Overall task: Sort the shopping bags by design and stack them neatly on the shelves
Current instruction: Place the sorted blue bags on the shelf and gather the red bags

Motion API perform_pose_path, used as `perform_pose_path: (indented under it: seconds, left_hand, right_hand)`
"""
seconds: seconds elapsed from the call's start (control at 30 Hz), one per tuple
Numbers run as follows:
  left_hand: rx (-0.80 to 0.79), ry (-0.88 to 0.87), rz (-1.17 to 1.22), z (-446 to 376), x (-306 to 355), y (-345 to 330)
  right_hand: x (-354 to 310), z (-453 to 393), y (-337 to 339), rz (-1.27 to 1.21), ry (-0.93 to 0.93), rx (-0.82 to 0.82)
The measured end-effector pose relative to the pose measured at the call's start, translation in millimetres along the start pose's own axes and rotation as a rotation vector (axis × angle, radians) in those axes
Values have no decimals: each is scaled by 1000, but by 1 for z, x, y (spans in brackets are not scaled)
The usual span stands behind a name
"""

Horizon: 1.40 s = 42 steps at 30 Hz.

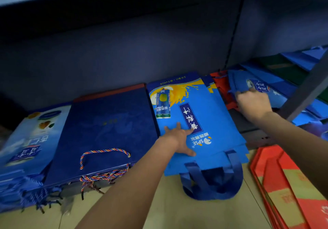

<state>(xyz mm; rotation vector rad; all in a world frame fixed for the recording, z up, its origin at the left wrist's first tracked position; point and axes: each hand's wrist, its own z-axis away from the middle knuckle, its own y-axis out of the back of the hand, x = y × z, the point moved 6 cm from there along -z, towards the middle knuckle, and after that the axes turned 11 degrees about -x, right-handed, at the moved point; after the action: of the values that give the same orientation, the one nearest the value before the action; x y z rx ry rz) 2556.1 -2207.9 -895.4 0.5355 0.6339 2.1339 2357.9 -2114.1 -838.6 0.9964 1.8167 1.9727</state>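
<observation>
Three stacks of flat bags lie side by side on a low shelf. A light blue stack with fruit pictures (26, 140) is at the left. Dark navy bags with braided cord handles (106, 131) are in the middle. Bright blue juice-print bags (209, 122) with dark blue strap handles lie to the right. My left hand (179, 138) presses flat with spread fingers on the juice-print stack. My right hand (252, 102) grips the edge of a blue printed bag (255, 85) lying on an untidy pile of blue, red and green bags at the right.
A grey shelf post (308, 90) slants across the right, in front of the mixed pile. Red and gold bags (291, 189) lie on the beige floor at the lower right. A dark shelf board hangs overhead, and the shelf's back wall is dark.
</observation>
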Motion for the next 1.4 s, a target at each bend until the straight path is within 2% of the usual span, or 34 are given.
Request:
perform_pose_path:
  seconds: [0.1,0.2,0.23,0.33,0.4,0.47,0.5,0.57,0.63,0.7,0.8,0.9,1.0,1.1,1.2,1.3,1.4]
  left_hand:
    - [10,-7,35,0,-2,-1]
    - [101,-70,105,6,-5,0]
    - [186,-113,188,10,-10,3]
    - [469,-190,631,24,-38,13]
    - [528,-180,803,28,-43,11]
    - [553,-131,784,31,-35,6]
    - [550,-103,736,34,-29,5]
    - [498,-76,646,33,-17,1]
    - [459,-76,637,30,-11,0]
    - [475,-58,757,32,-10,5]
    - [583,-80,963,47,-13,20]
    - [820,-40,865,83,-20,40]
    - [976,-159,879,111,-43,48]
    - [912,-343,1149,116,-81,38]
    - [787,-455,1588,115,-117,20]
    - [790,-541,1857,125,-145,15]
    - [889,-405,1840,133,-172,3]
  right_hand:
    - [-11,10,61,-166,97,328]
    - [-11,55,73,-175,206,451]
    - [-8,77,63,-213,256,450]
    - [-7,149,9,-348,503,368]
    - [-7,176,-31,-324,571,259]
    - [7,178,-54,-412,428,135]
    - [18,171,-60,-547,279,104]
    - [40,160,-60,-1097,-72,38]
    - [40,154,-56,-1581,-313,-81]
    - [33,145,-46,-1736,-416,-159]
    - [28,138,-19,-1789,-410,-40]
    - [7,144,3,-1871,-342,-17]
    - [-20,156,31,-1779,-208,142]
    - [-50,166,78,-1679,-112,336]
    - [-86,169,122,-1646,8,422]
    - [-117,163,135,-1629,143,340]
    - [-145,151,139,-1522,234,232]
